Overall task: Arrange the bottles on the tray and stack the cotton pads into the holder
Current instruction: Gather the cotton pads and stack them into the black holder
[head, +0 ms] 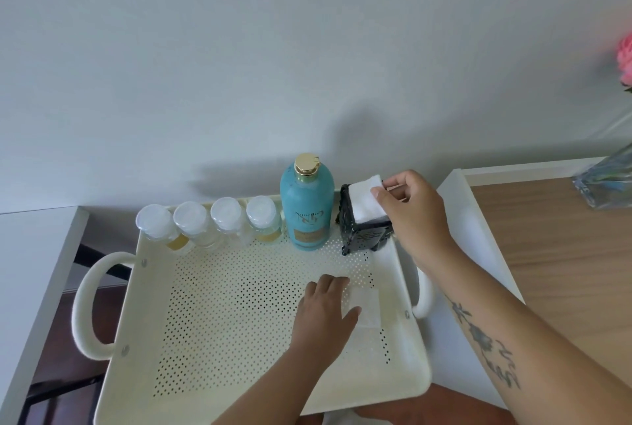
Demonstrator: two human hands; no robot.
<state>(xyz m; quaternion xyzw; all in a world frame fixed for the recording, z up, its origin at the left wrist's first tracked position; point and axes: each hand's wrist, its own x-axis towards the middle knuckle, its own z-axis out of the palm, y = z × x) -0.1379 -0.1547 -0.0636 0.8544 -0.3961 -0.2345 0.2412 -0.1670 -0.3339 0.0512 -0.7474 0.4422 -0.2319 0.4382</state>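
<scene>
R hand [415, 209] grip pinches white cotton pad [367, 200] atop black holder [364, 231], tray's 1 o'clock corner. L hand [326, 310] flat, fingers spread on loose pad [367, 306] at 3 o'clock of tray [222, 322]. Teal bottle [307, 205] plus 4 small bottles [208, 222] line 12 o'clock edge.

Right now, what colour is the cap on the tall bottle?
Gold, on the teal tall bottle at the back of the tray; seen in the head view.

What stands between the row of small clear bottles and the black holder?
In the head view, the teal bottle stands between the small bottles and the holder, all along the tray's far edge.
</scene>
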